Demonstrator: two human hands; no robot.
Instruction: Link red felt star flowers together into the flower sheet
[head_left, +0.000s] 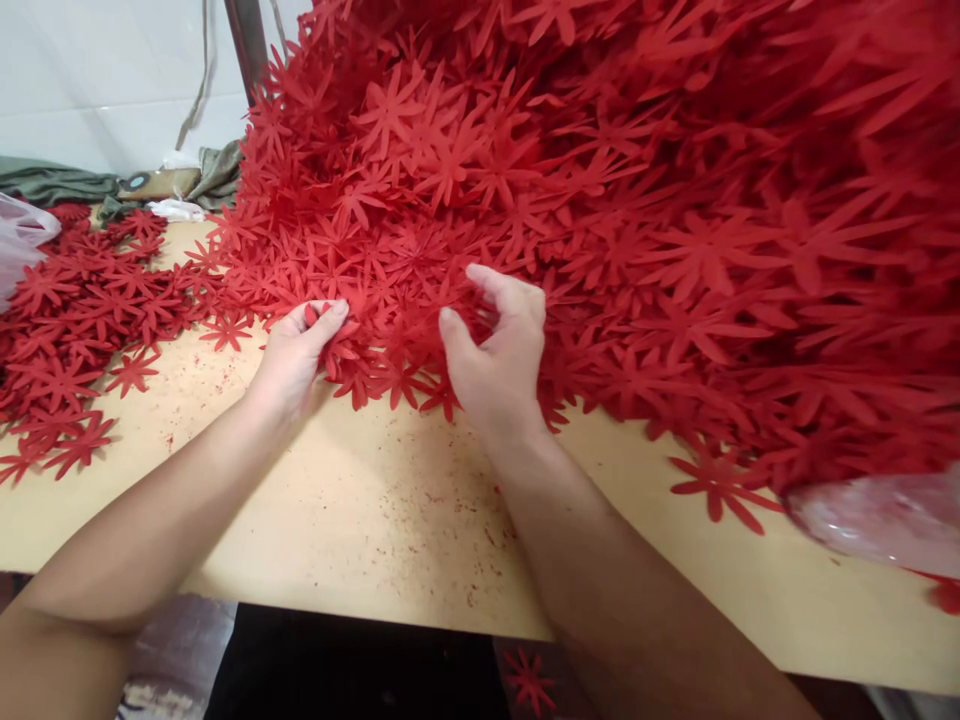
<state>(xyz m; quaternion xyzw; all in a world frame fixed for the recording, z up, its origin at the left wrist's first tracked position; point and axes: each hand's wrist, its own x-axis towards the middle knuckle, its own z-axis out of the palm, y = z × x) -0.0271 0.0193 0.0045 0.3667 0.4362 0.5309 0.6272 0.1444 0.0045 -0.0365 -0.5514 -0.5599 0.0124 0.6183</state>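
A tall heap of red flower-shaped cutouts (450,150) with long narrow petals fills the back and right of the table. At the heap's front edge, my left hand (300,335) pinches a red flower cutout (341,345) between thumb and fingers; part of the cutout is hidden by the hand. To its right, my right hand (499,340) is held just over the heap, thumb and index finger apart, with nothing visible between them. Its other fingers are curled and partly out of sight.
A smaller pile of red cutouts (75,320) spreads at the left, beside a clear plastic bag (22,240). Another plastic bag (885,515) lies at the right edge. Red crumbs dot the pale tabletop (375,500). One cutout (529,680) is below the table's edge.
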